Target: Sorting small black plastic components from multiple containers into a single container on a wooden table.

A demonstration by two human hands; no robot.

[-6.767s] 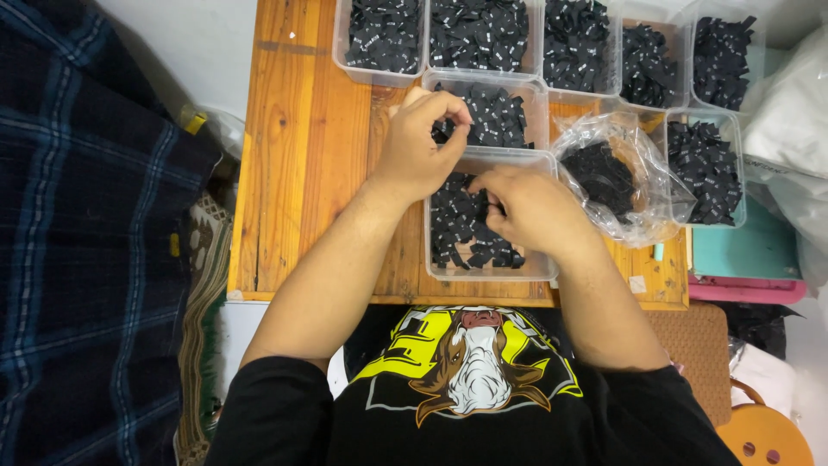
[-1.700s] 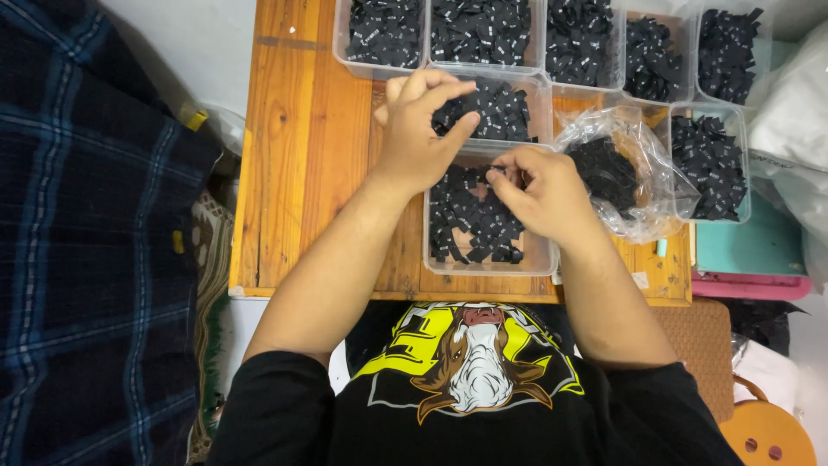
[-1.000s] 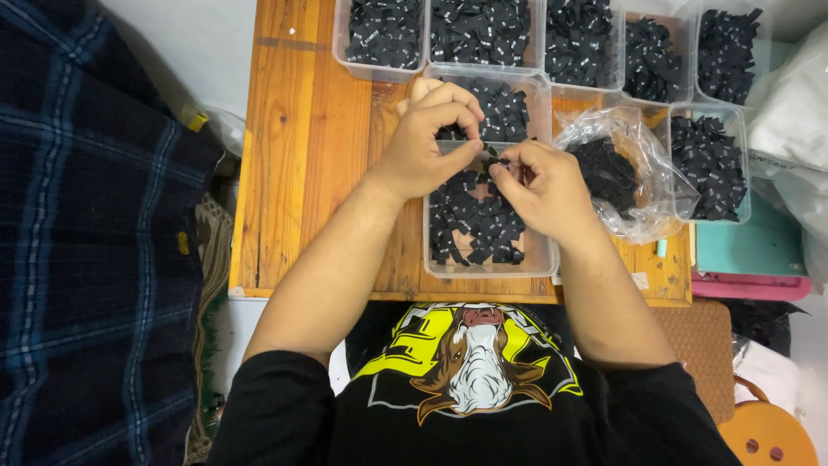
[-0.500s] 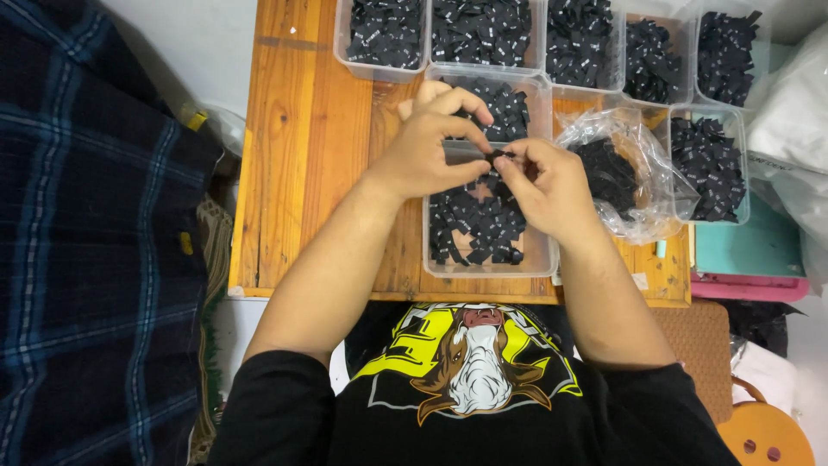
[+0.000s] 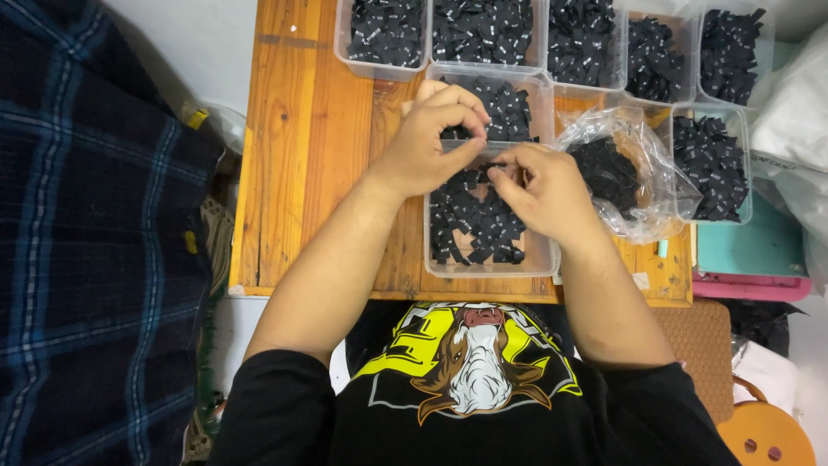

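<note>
My left hand [image 5: 427,142] and my right hand [image 5: 548,190] meet over a clear plastic tub [image 5: 535,259] full of small black fabric labels [image 5: 479,224]. The fingertips of both hands pinch one small black label [image 5: 490,164] between them, just above the tub's far rim. A second tub of the same black labels [image 5: 509,99] sits right behind, partly hidden by my left hand.
Several more clear tubs of black labels [image 5: 586,39] line the far edge of the wooden table [image 5: 297,147]. A clear plastic bag of black labels [image 5: 617,177] lies at my right. Dark plaid cloth [image 5: 95,259] hangs at the left; a teal box [image 5: 746,250] sits at the right.
My left hand has come down from the far tub towards the right hand. The two hands have closed together over the near tub and now pinch one label.
</note>
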